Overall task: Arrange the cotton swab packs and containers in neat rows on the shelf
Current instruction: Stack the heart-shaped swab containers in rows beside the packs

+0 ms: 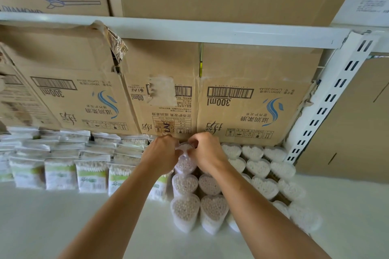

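Gripping one heart-shaped swab container point(184, 147) from both sides, the left hand point(162, 153) and right hand point(207, 153) hold it at the back of the white shelf point(63, 216). Nearer stand pinkish containers point(185, 212), with bagged swab packs point(90, 174) to the left and cardboard boxes point(252, 101) behind.

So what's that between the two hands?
In the head view, a clear container of beige-tipped cotton swabs sits between the left hand and right hand; both grip its top.

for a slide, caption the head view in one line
Left hand and right hand grip a heart-shaped swab container at the back of the shelf.
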